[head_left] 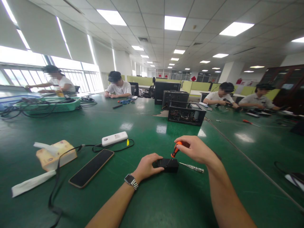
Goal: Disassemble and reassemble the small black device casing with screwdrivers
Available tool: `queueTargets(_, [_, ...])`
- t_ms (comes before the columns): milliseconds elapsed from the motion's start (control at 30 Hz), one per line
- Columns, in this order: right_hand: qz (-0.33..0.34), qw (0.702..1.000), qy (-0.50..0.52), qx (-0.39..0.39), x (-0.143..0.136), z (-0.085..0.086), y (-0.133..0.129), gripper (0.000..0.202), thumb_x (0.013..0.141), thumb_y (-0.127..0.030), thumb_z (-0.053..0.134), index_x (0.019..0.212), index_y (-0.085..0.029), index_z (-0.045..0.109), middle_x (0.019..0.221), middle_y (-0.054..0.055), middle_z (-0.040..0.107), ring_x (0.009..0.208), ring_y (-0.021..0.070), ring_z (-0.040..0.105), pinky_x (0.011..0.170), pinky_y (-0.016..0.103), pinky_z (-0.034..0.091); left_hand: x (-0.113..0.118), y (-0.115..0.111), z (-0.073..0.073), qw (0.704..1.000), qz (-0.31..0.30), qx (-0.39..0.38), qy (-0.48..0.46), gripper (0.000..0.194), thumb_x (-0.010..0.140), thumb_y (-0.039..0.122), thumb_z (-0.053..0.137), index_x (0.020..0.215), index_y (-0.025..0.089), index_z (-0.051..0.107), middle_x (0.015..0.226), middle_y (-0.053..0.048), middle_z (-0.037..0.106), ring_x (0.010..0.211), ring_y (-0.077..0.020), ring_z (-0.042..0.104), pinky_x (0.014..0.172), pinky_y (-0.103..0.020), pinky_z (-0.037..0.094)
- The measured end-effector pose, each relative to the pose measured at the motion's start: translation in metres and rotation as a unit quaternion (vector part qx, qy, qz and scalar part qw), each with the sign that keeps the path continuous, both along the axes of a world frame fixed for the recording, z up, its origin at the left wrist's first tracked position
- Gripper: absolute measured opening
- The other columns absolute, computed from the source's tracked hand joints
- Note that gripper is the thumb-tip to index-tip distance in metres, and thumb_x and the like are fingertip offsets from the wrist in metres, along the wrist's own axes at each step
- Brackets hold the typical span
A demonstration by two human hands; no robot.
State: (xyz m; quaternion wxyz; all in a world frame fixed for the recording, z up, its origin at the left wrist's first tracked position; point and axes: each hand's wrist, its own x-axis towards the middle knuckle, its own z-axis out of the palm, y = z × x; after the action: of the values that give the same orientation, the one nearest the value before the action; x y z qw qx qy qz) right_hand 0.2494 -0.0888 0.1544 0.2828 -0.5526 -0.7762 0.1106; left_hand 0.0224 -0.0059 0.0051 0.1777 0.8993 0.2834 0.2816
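Observation:
A small black box-shaped device (171, 165) lies on the green table in front of me. My left hand (149, 165) grips its left end between thumb and fingers. In my right hand (193, 147) is an orange and black screwdriver (176, 150), held by the handle. It slants down, and its tip meets the top of the device near the right side; the exact contact point is too small to make out. Just right of the device lies a second screwdriver with a clear handle (195, 168).
Left of my hands lie a phone (92, 167), a tissue pack (57, 154) and a white power bank (115, 138) with a black cable. Black computer cases (186, 113) stand ahead. A green basket (51, 106) holds cables. Several people sit around the table (133, 123).

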Motion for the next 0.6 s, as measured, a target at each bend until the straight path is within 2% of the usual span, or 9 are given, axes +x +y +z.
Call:
queueTargets(167, [0.031, 0.999, -0.02, 0.006, 0.0072, 0.0004, -0.001, 0.027, 0.088, -0.023, 0.052, 0.106, -0.019, 0.07, 0.091, 0.004, 0.067, 0.078, 0.0163, 0.059, 0.07, 0.026, 0.043, 0.0, 0.0005, -0.0009, 1.0, -0.002, -0.001, -0.003, 0.038, 0.078, 0.04, 0.071, 0.111, 0.022, 0.065, 0.101, -0.005, 0.068, 0.091, -0.0224, 0.064, 0.081, -0.03, 0.049])
queueTargets(300, [0.052, 0.999, 0.003, 0.002, 0.0097, -0.0026, 0.0022, 0.035, 0.087, -0.016, 0.048, 0.116, -0.019, 0.066, 0.097, 0.005, 0.064, 0.086, 0.0168, 0.059, 0.078, 0.028, 0.044, 0.0001, 0.0004, -0.0002, 1.0, -0.004, 0.0, -0.005, 0.037, 0.078, 0.04, 0.071, 0.11, 0.021, 0.065, 0.1, -0.005, 0.068, 0.09, -0.0221, 0.063, 0.081, -0.03, 0.049])
queueTargets(400, [0.048, 0.999, 0.006, 0.0, 0.0084, -0.0041, 0.0033, 0.038, 0.086, -0.016, 0.049, 0.12, -0.02, 0.064, 0.096, 0.004, 0.062, 0.082, 0.0161, 0.058, 0.074, 0.028, 0.044, -0.0001, 0.0002, 0.0004, 1.0, -0.005, -0.001, -0.007, 0.037, 0.078, 0.038, 0.071, 0.11, 0.02, 0.065, 0.1, -0.005, 0.068, 0.09, -0.0221, 0.063, 0.081, -0.03, 0.049])
queueTargets(500, [0.021, 1.0, -0.012, 0.004, 0.0082, -0.0034, 0.0021, 0.034, 0.084, -0.016, 0.052, 0.115, -0.02, 0.067, 0.089, 0.003, 0.062, 0.07, 0.014, 0.054, 0.066, 0.026, 0.042, -0.0002, -0.0004, 0.0011, 1.0, -0.006, -0.002, -0.009, 0.037, 0.078, 0.038, 0.071, 0.11, 0.021, 0.065, 0.099, -0.005, 0.068, 0.089, -0.0216, 0.063, 0.08, -0.029, 0.049])
queueTargets(600, [0.018, 1.0, -0.02, 0.01, 0.009, -0.0007, -0.0007, 0.03, 0.084, -0.015, 0.054, 0.11, -0.019, 0.069, 0.086, 0.002, 0.062, 0.069, 0.0138, 0.053, 0.065, 0.026, 0.041, 0.0001, -0.0008, 0.0017, 1.0, -0.006, -0.003, -0.011, 0.036, 0.078, 0.037, 0.071, 0.11, 0.021, 0.065, 0.099, -0.005, 0.068, 0.089, -0.0214, 0.063, 0.081, -0.029, 0.049])
